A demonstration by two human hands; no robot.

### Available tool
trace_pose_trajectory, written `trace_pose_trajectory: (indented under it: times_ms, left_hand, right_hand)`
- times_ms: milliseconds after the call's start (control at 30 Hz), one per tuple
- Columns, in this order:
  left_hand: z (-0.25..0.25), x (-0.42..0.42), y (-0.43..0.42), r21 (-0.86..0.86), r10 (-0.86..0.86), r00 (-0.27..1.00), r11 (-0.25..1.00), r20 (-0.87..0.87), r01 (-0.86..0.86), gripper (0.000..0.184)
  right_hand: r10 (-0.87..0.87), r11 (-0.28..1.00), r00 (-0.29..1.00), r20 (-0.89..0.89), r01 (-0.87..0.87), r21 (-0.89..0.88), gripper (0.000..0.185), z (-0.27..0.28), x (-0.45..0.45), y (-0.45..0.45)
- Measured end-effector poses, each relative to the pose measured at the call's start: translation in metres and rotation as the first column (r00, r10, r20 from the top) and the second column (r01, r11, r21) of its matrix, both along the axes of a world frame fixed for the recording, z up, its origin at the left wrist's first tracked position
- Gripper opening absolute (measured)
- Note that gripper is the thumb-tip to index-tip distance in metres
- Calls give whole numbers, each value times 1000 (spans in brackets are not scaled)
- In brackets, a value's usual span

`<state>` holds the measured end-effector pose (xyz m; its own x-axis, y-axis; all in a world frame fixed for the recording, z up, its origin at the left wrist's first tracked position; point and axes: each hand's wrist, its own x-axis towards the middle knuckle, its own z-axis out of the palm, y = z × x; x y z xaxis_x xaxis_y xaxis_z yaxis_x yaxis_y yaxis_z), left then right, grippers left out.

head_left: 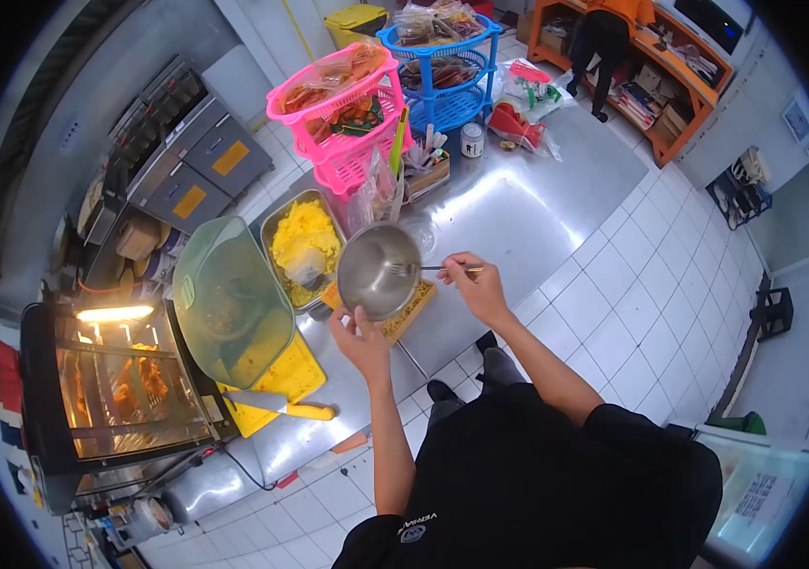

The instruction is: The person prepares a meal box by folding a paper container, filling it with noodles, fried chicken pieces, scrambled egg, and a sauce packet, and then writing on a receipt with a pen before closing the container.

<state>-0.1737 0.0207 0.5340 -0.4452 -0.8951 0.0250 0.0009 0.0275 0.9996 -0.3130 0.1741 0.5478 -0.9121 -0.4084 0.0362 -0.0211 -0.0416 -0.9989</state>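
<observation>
A shiny metal bowl (364, 277) is tilted up toward me above the steel table. My left hand (360, 341) grips its lower rim, with the thumb along the edge. My right hand (477, 284) pinches the handle of a fork (404, 269), whose tines are inside the bowl. The bowl looks bare inside apart from the fork. Partly hidden beneath the bowl is a yellow-orange board or box (414, 315) with crumbly bits on it. Just left of the bowl, a metal tray (269, 248) holds a mound of yellow food (302, 232).
A green see-through cover (224, 313) overlaps a yellow cutting board (295, 372). A knife (308, 412) lies there beside a lit display warmer (129, 379). Pink (338, 133) and blue (442, 104) tiered baskets, a can (472, 140) and plastic bags stand farther back. Another person (604, 43) is at orange shelves.
</observation>
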Motion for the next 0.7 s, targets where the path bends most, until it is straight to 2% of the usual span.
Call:
trace_pose_trajectory:
  times_ms: [33,100,167,233,300,400,467,500,567,600,633,667,700]
  left_hand:
    - [7,-9,10,128,-37,999,991,5,36,19]
    - [-10,-43,23,66,-98,992,993,74,93,23]
    - [-29,-90,45,279,-247,967,935,65,220,22]
    - [-49,-148,71,464,-229,970,870,80,167,22]
    - [-86,-195,90,530,-243,965,834,101,155,22]
    - [-96,-234,108,543,-197,969,835,148,87,26]
    - [-99,-239,111,531,-192,978,839,87,117,29]
    - [-94,-238,115,526,-187,981,840,56,130,31]
    - [-80,-197,122,403,-190,976,905,101,135,29]
    - [-88,-166,124,193,-96,977,979,188,59,27]
    - [-96,-133,123,-35,13,967,999,254,-4,25]
    - [-75,-107,116,-111,202,934,978,296,-176,25]
    - [-76,-79,104,-38,335,865,937,373,-347,28]
  right_hand:
    - [-53,997,997,-48,55,51,19,0,-14,6]
    - [-132,969,982,-134,156,189,18,-8,-43,23]
    - [-137,935,972,-191,191,300,20,-17,-71,44]
    - [-118,925,965,-234,193,328,23,-28,-95,67]
    - [-154,918,957,-247,231,322,25,-34,-114,82]
    - [-210,912,961,-181,259,318,26,-11,-125,94]
    - [-187,930,968,-167,229,287,26,1,-131,93]
    - [-65,952,985,-158,109,286,25,-1,-130,88]
    - [177,951,975,-135,-134,278,24,-5,-115,71]
    - [291,922,945,-153,-234,309,23,-17,-104,59]
    - [396,884,902,-171,-324,337,23,-29,-92,46]
    - [454,863,871,-185,-379,335,20,-29,-79,32]
    - [509,838,838,-196,-430,336,18,-29,-67,20]
